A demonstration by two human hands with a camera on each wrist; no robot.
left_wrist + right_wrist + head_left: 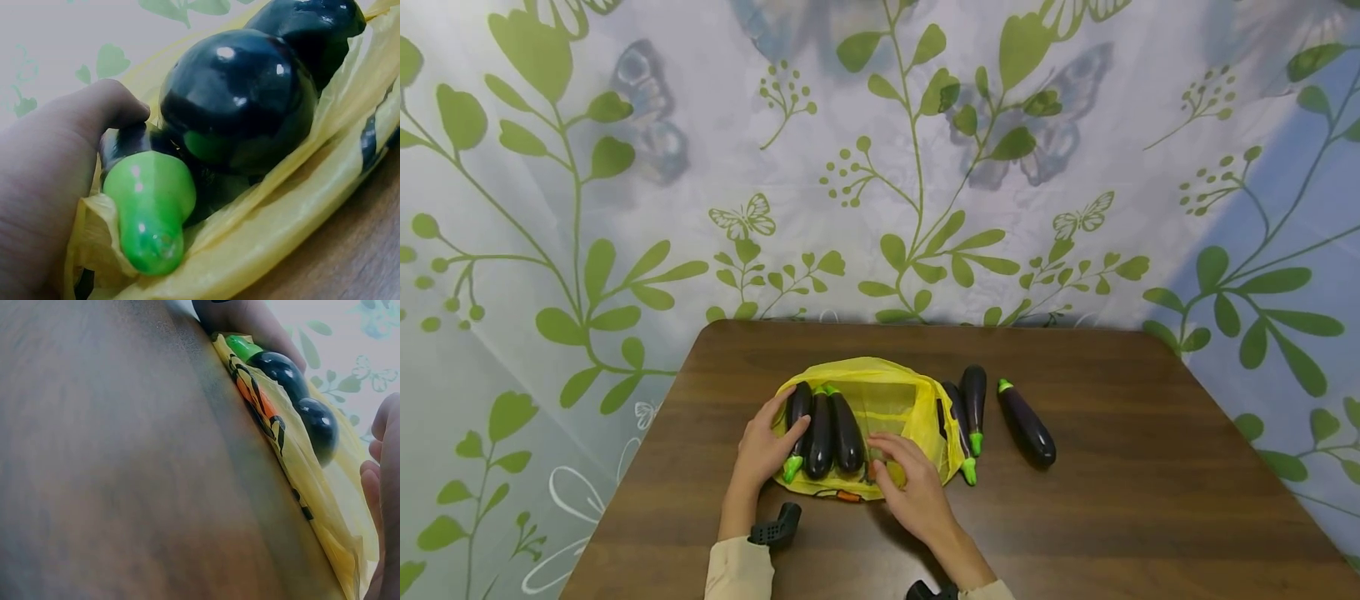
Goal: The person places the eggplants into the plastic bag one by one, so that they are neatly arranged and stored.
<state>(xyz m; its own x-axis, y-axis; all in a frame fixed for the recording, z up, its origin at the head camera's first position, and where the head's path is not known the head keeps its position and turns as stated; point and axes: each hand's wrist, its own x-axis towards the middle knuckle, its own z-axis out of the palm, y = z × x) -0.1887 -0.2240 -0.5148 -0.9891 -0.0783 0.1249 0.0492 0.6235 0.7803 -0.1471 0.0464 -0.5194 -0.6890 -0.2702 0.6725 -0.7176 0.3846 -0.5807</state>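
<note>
A yellow plastic bag (867,365) lies on the table with its mouth spread wide. Three glossy dark eggplants are side by side in its left half: a left one (799,407), a middle one (820,435) and a right one (848,435). My left hand (762,446) grips the left eggplant, thumb over its near part; its green cap (153,212) points toward me in the left wrist view. My right hand (913,483) is over the bag's near right side, fingers loosely bent, with nothing seen between them.
Against the bag's right side lies an eggplant (969,472) partly covered by yellow plastic. Beside it is another eggplant (974,396), and farther right a separate one (1027,425). The brown wooden table (1112,500) ends at a leaf-patterned cloth (820,208) behind.
</note>
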